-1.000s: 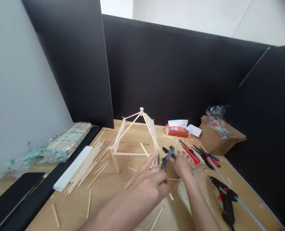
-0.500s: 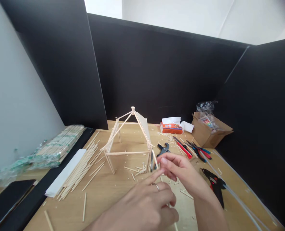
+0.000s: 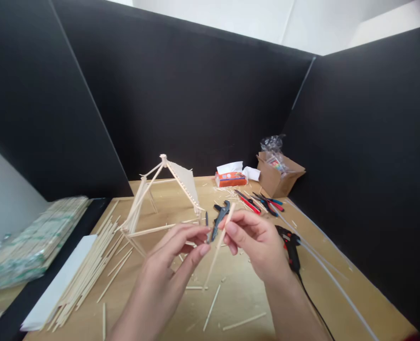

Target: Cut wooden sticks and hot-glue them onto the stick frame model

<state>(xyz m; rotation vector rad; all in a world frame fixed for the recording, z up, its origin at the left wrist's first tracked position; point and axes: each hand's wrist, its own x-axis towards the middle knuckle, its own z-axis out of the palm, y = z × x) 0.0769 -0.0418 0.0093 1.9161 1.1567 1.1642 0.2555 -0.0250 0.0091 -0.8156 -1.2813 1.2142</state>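
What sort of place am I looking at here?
Probably a small craft or model-making workstation screened by black panels. The signs are a small peaked frame built of sticks, a pile of loose wooden sticks and a glue gun.

No readable text, no legible brands, numbers

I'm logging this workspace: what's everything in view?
Stick house: one, tan, centre-left
Held stick: one, tan, centre
Stick pile: many, tan, left
Stick pack: unclear, tan, far left
Paper: one, white, beside pile
Tissue pack: one, orange, back
Box: one, brown, back right
Plastic: unclear, transparent, in box
Knife: one, red, centre-right
Pliers: unclear, black-red-blue, beside knife
Tool: one, dark grey, centre
Glue gun: one, black, right
Scraps: many, tan, scattered
Table: one, brown, below
Panels: three, black, around
Walls: unclear, white, top
Left hand: one, bare, near stick
Right hand: one, bare, pinching stick
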